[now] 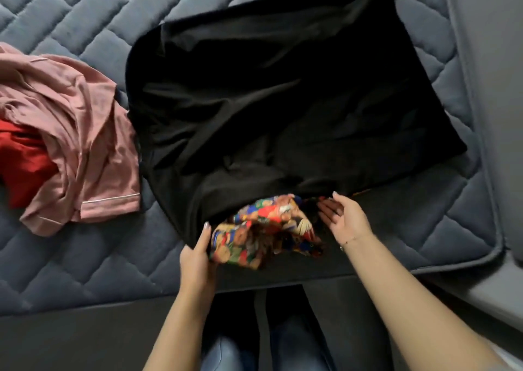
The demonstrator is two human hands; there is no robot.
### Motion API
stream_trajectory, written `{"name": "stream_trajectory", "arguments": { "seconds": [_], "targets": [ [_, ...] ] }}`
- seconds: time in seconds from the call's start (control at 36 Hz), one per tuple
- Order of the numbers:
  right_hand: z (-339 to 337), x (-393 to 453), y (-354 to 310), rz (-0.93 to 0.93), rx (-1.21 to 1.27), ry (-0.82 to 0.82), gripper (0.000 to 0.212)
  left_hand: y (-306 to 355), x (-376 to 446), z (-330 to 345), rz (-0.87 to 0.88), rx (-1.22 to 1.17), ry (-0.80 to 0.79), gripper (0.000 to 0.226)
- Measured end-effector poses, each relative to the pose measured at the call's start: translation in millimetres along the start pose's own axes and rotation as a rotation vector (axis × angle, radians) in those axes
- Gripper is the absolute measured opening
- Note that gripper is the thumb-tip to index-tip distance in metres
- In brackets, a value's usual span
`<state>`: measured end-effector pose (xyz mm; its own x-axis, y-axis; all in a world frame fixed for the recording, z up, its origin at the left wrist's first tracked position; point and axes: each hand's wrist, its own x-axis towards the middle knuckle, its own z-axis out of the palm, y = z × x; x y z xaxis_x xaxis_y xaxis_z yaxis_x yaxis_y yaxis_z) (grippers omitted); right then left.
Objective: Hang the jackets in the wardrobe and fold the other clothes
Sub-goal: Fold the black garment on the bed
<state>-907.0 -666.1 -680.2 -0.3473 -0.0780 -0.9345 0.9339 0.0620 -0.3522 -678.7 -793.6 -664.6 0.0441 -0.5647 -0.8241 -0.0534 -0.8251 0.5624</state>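
A large black garment (268, 93) lies spread flat across the quilted blue-grey mattress (93, 260). A bunched, brightly patterned piece of cloth (263, 229) in red, yellow, blue and green pokes out from under its near edge. My left hand (198, 254) grips the black garment's near hem and the left side of the patterned cloth, thumb on top. My right hand (341, 217) hovers just right of the patterned cloth with straight, spread fingers, holding nothing.
A crumpled pink garment (76, 132) with pale piping lies at the left, over a red garment (19, 161). The mattress's rounded edge (492, 200) runs down the right side beside a grey surface. My legs in jeans (226, 353) stand against the near edge.
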Motion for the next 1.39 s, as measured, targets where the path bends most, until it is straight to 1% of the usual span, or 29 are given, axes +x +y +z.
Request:
{"name": "stream_trajectory", "arguments": {
  "seconds": [0.06, 0.08, 0.11, 0.14, 0.19, 0.25, 0.31, 0.33, 0.39, 0.42, 0.47, 0.5, 0.58, 0.61, 0.67, 0.75, 0.81, 0.86, 0.89, 0.92, 0.97, 1.0, 1.03, 1.11, 1.19, 1.25, 1.31, 1.36, 1.39],
  "targets": [
    [-14, -6, 10, -0.049, -0.041, 0.072, 0.012, -8, -5, -29, 0.129, 0.321, 0.109, 0.02],
    [-21, -8, 13, -0.076, -0.077, 0.09, 0.011, -10, -7, -41, 0.177, 0.442, 0.154, 0.014],
    [-28, -10, 16, -0.091, -0.113, 0.077, 0.011, -13, -8, -50, 0.193, 0.503, 0.197, 0.018],
    [-35, -11, 17, -0.086, -0.139, 0.034, 0.013, -14, -6, -53, 0.192, 0.509, 0.225, 0.023],
    [-45, -7, 12, -0.032, -0.12, -0.067, 0.018, -12, -3, -50, 0.166, 0.482, 0.226, 0.022],
    [-51, 3, -4, 0.022, 0.006, -0.104, 0.02, -6, 4, -36, 0.115, 0.425, 0.14, 0.017],
    [-54, 16, -26, 0.019, 0.138, -0.121, 0.016, -4, 14, -23, 0.022, 0.285, 0.051, 0.029],
    [-53, 24, -39, -0.014, 0.182, -0.135, 0.018, -5, 19, -18, -0.029, 0.215, 0.037, 0.035],
    [-49, 40, -63, -0.091, 0.219, -0.142, 0.026, -9, 28, -13, -0.047, 0.176, 0.092, 0.039],
    [-45, 46, -74, -0.111, 0.205, -0.129, 0.03, -9, 31, -11, 0.011, 0.242, 0.142, 0.039],
    [-37, 55, -92, -0.122, 0.122, -0.034, 0.037, -7, 33, -9, 0.183, 0.481, 0.272, 0.04],
    [-35, 59, -99, -0.118, 0.081, 0.034, 0.042, -5, 32, -9, 0.263, 0.558, 0.33, 0.04],
    [-37, 67, -104, -0.11, 0.012, 0.216, 0.071, -3, 23, -17, 0.389, 0.588, 0.386, 0.041],
    [-40, 65, -101, -0.119, -0.038, 0.272, 0.077, -4, 20, -21, 0.402, 0.588, 0.399, 0.041],
    [-50, 62, -93, -0.144, -0.136, 0.334, 0.082, -7, 11, -31, 0.402, 0.581, 0.415, 0.039],
    [-72, 51, -81, -0.133, -0.129, 0.368, 0.09, -14, 3, -46, 0.376, 0.582, 0.417, 0.034],
    [-88, 43, -68, -0.112, -0.09, 0.355, 0.087, -22, -1, -57, 0.332, 0.598, 0.405, 0.034],
    [-106, 39, -53, -0.089, -0.062, 0.348, 0.08, -34, -5, -70, 0.277, 0.618, 0.404, 0.035],
    [-114, 33, -43, -0.073, -0.045, 0.341, 0.073, -41, -8, -76, 0.242, 0.626, 0.407, 0.035],
    [-122, 27, -33, -0.068, -0.01, 0.329, 0.059, -48, -12, -82, 0.208, 0.628, 0.41, 0.036],
    [-136, 21, -19, -0.041, 0.076, 0.359, 0.019, -59, -18, -91, 0.156, 0.633, 0.415, 0.037],
    [-143, 20, -15, -0.026, 0.098, 0.351, 0.017, -62, -20, -95, 0.142, 0.635, 0.418, 0.037],
    [-151, 21, -10, -0.035, 0.084, 0.343, 0.017, -65, -22, -99, 0.134, 0.637, 0.419, 0.037],
    [-161, 27, -7, -0.072, 0.137, 0.277, 0.038, -66, -25, -105, 0.125, 0.676, 0.413, 0.043],
    [-160, 24, -13, -0.111, 0.151, 0.286, 0.039, -60, -28, -104, 0.078, 0.751, 0.417, 0.048],
    [-157, 18, -20, -0.134, 0.14, 0.31, 0.041, -53, -31, -102, 0.035, 0.737, 0.43, 0.05],
    [-154, 10, -31, -0.145, 0.125, 0.311, 0.048, -43, -35, -98, -0.028, 0.615, 0.432, 0.048],
    [-151, 4, -46, -0.169, 0.127, 0.317, 0.053, -30, -40, -92, -0.102, 0.371, 0.381, 0.036],
    [-148, 0, -54, -0.194, 0.138, 0.32, 0.051, -21, -45, -87, -0.132, 0.253, 0.334, 0.03]
  ]
}}
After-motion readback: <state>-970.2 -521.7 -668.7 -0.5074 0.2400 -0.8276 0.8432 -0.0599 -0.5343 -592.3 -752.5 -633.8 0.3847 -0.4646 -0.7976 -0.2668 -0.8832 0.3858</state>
